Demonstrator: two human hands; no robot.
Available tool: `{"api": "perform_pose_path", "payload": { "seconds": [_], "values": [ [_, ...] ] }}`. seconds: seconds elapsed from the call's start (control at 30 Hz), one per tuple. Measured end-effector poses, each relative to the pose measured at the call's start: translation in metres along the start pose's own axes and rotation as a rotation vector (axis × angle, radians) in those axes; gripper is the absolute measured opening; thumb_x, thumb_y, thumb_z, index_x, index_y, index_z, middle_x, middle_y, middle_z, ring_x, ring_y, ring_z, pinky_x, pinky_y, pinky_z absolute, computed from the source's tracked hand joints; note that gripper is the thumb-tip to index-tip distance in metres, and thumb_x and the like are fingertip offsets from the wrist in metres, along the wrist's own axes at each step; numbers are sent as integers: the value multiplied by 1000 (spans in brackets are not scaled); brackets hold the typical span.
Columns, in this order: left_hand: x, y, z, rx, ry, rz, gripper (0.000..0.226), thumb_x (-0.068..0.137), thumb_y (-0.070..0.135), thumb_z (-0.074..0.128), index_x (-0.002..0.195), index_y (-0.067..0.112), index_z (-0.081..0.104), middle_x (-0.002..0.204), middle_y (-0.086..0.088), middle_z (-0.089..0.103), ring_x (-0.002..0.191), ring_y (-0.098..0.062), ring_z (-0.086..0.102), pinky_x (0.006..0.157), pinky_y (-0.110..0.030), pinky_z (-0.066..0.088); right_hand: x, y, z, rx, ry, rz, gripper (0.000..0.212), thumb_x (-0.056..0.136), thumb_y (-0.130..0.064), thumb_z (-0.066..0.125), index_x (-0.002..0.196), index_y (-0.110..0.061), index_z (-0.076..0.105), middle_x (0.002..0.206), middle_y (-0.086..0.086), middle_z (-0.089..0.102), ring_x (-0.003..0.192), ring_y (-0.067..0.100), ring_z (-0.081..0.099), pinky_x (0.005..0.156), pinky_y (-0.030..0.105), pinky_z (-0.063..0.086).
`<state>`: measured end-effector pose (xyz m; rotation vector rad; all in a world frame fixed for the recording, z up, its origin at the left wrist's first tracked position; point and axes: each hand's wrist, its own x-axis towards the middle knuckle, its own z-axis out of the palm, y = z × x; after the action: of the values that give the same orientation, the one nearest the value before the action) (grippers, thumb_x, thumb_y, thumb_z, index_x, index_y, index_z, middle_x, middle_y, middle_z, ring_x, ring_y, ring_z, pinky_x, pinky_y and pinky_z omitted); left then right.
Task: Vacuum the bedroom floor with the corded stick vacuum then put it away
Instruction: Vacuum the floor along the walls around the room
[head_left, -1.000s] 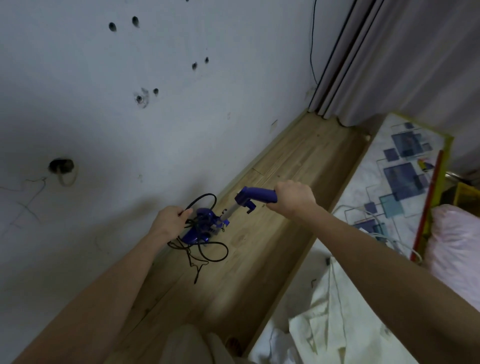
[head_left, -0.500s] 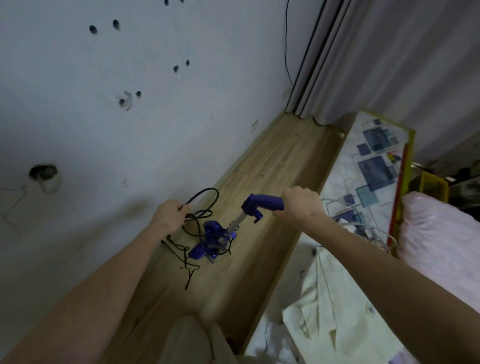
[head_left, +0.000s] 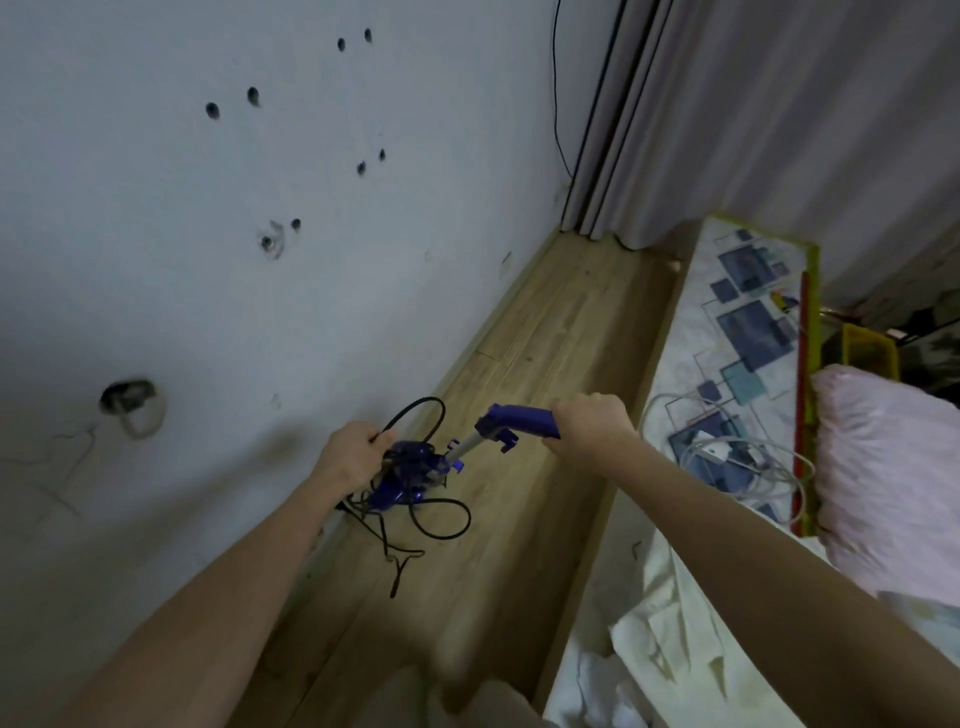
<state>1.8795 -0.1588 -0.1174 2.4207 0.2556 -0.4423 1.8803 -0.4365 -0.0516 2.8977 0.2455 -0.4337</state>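
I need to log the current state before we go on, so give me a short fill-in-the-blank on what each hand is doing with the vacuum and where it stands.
1. The right hand grips the vacuum's blue ____.
2. The left hand holds a loop of the black ____.
3. The vacuum body stands on the wooden floor between the bed and the ____.

Missing words: handle; cord; wall

Dim room: pale wall (head_left: 260, 312) pocked with drill holes, narrow wooden floor (head_left: 545, 389) strip, grey curtain (head_left: 779, 130) at far end, patterned bed (head_left: 748, 332) alongside.
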Motion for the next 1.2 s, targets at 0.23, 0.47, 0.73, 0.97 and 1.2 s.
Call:
{"api": "perform_pose_path", "payload": {
  "seconds": [0.23,0.47,0.73,0.97,1.2],
  "values": [
    [17,10,2,12,-24,-23,44,101,35,44,66,12,55,66,-7,57,56,-17,48,52,-27,36,42,11,-14,-66,26,36,32,95,-47,51,103,-16,57,70,-2,53,63,11,55,64,24,49],
    [60,43,0,14,24,-90,43,102,33,44,63,14,49,57,0,47,50,-13,42,48,-25,30,97,53,-42,-92,86,-38,35,95,-49,49,99,-15,58,67,-3,51,64,12,55,64,25,48],
    [97,80,5,-45,52,-74,45,101,32,45,61,12,47,56,-2,46,49,-14,42,48,-26,30,127,85,-66,-135,131,-122,37,93,-52,51,100,-17,59,68,-3,51,66,13,57,68,26,51],
    [117,95,4,9,24,-69,45,101,33,44,64,9,50,55,-2,46,49,-14,42,49,-26,31,136,107,-67,-127,141,-109,38,92,-52,54,105,-17,57,82,-2,59,75,14,61,76,29,54],
    [135,115,5,11,-5,-51,47,102,33,45,60,11,47,56,-3,47,48,-14,42,49,-26,33,139,117,-62,-57,135,23,33,93,-48,55,97,-16,59,65,-3,48,64,12,54,66,25,48]
  ]
}}
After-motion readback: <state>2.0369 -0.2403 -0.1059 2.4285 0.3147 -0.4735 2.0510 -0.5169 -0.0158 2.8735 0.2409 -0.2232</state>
